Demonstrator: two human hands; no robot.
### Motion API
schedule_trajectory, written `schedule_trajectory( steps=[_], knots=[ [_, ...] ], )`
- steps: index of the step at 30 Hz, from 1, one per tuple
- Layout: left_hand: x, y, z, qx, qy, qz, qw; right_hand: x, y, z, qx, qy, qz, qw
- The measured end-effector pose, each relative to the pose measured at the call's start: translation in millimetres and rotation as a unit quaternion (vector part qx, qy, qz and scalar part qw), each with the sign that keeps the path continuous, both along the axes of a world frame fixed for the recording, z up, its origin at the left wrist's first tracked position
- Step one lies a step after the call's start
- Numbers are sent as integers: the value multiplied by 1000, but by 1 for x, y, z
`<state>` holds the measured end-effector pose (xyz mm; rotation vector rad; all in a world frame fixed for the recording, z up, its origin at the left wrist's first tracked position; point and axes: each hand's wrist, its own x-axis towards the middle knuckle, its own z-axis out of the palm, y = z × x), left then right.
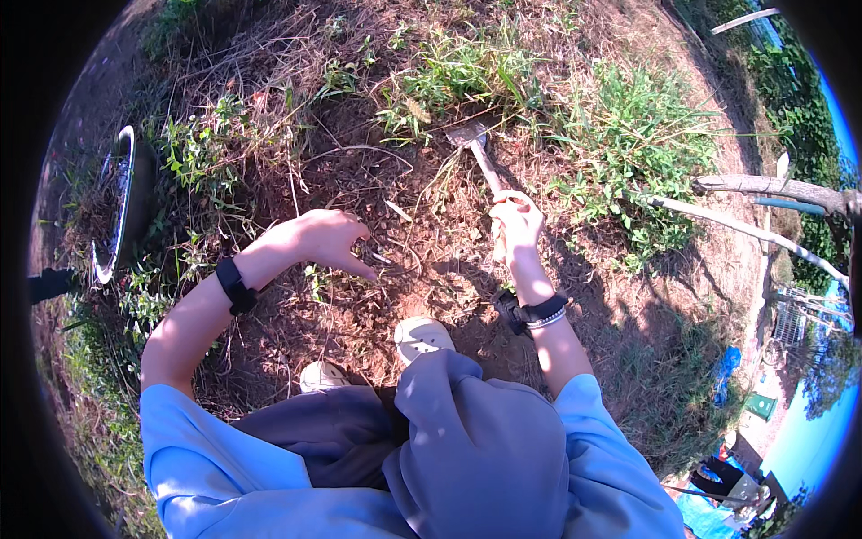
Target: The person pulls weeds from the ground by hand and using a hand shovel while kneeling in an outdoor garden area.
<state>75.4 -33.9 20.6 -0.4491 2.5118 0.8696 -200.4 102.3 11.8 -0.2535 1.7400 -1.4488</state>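
My right hand (517, 226) grips the wooden handle (486, 167) of a small hand hoe or trowel. The tool's flat metal blade (468, 134) lies against the soil at the edge of a grass clump (458, 71). My left hand (333, 241) is held over the ground to the left, its fingers apart and nothing in it. Between and beyond my hands is reddish soil (404, 236) strewn with dry stems and some pulled or bent grass near the blade. Both wrists wear black bands.
Leafy weeds (626, 141) grow to the right, beside bare branches (747, 229). A dark round container with a pale rim (124, 195) stands at the left. My pale clogs (421, 339) are just below my hands. A person (724, 482) and blue sheeting are at far lower right.
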Motion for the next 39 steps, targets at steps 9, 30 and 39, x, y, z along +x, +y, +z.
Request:
schedule_trajectory(
  steps=[9, 30, 39],
  knots=[
    [53, 10, -24, -3, 25, 20, 1000, -34, 75, 86, 94, 77, 104, 987],
    [48, -12, 8, 100, 19, 27, 994, -13, 83, 31, -106, -88, 52, 989],
    [-8, -35, 19, -42, 170, 101, 979, 19, -61, -62, -24, 104, 20, 994]
  ],
)
